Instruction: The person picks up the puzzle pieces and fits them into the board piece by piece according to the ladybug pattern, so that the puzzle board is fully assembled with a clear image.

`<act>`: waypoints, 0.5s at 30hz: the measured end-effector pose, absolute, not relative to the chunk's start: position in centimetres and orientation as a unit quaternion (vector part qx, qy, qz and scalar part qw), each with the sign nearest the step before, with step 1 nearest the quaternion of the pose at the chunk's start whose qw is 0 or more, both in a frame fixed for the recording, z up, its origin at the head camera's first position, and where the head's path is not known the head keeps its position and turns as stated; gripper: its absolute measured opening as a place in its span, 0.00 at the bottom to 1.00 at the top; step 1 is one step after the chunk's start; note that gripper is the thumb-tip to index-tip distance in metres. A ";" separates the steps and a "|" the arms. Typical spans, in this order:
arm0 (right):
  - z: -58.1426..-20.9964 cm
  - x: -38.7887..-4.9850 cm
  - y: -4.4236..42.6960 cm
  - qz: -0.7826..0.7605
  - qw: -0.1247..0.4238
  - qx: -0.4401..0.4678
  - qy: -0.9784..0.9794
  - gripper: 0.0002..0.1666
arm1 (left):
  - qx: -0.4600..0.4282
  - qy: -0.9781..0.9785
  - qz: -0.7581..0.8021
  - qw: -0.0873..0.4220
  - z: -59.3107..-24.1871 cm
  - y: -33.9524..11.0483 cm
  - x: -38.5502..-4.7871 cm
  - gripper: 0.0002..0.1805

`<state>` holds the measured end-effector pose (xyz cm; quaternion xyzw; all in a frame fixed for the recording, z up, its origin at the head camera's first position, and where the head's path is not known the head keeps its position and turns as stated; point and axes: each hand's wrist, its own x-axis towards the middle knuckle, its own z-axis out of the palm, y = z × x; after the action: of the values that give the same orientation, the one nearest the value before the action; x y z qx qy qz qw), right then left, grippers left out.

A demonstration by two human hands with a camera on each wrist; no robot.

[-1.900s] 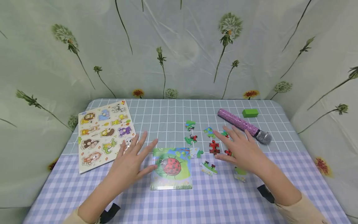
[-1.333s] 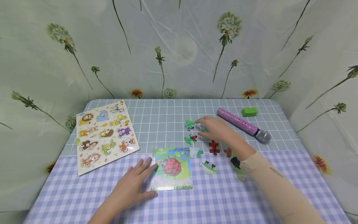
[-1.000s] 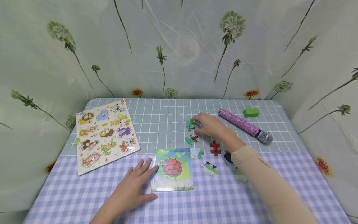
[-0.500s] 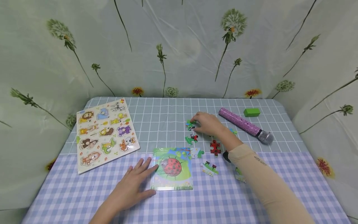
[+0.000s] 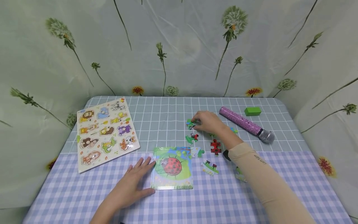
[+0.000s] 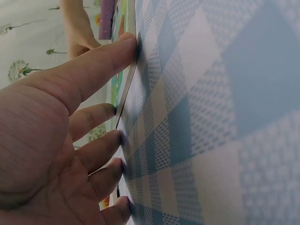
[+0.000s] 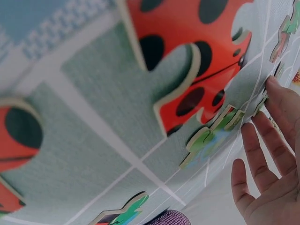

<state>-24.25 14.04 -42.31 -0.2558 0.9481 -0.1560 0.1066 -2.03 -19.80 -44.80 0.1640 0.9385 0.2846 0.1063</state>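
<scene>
In the head view I have the right hand (image 5: 208, 123) over the far half of the table (image 5: 159, 112), a little right of its middle. Thumb and forefinger look narrowed on a small green-and-blue puzzle piece (image 5: 189, 122). Its green-and-blue side faces the table's far edge; the fingertips cover its right side, so I can't tell its long axis. The left hand (image 5: 131, 182) lies with fingers wide at the left edge of the ladybug board (image 5: 167, 185); the printed ladybug lies lengthwise left to right, head left.

In the left wrist view the thumb tip is by the board's near-left corner, the fingers apart and gripping nothing. I'd use them as a light brace.

In the right wrist view a red spotted piece (image 7: 187, 28) looms in front. I'd pinch the puzzle piece by its cut sides and lift straight up, sparing the neighbouring piece (image 5: 191, 139) on its near side.
</scene>
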 end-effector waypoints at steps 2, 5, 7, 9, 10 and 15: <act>-42.3 -24.2 14.1 -0.158 0.107 -0.255 0.948 0.23 | 0.164 0.938 0.286 0.107 -44.8 -19.8 -2.0 0.51; -42.3 -24.1 14.2 -0.158 0.110 -0.253 0.948 0.24 | 0.164 0.938 0.285 0.112 -44.7 -19.8 -2.1 0.50; -42.4 -24.1 14.2 -0.160 0.111 -0.252 0.948 0.24 | 0.164 0.937 0.286 0.113 -44.7 -19.8 -2.1 0.50; -42.5 -24.0 14.3 -0.166 0.109 -0.250 0.948 0.24 | 0.162 0.937 0.289 0.113 -44.7 -19.8 -2.1 0.49; -42.6 -24.0 14.3 -0.171 0.108 -0.248 0.947 0.24 | 0.161 0.936 0.291 0.113 -44.7 -19.8 -2.1 0.49; -42.7 -23.9 14.4 -0.193 0.107 -0.243 0.945 0.24 | 0.160 0.935 0.296 0.112 -44.7 -19.9 -2.1 0.48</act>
<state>-23.91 14.36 -42.66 -0.2429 0.9445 -0.1935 0.1069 -2.09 -19.89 -44.70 0.1603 0.9350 0.2959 0.1123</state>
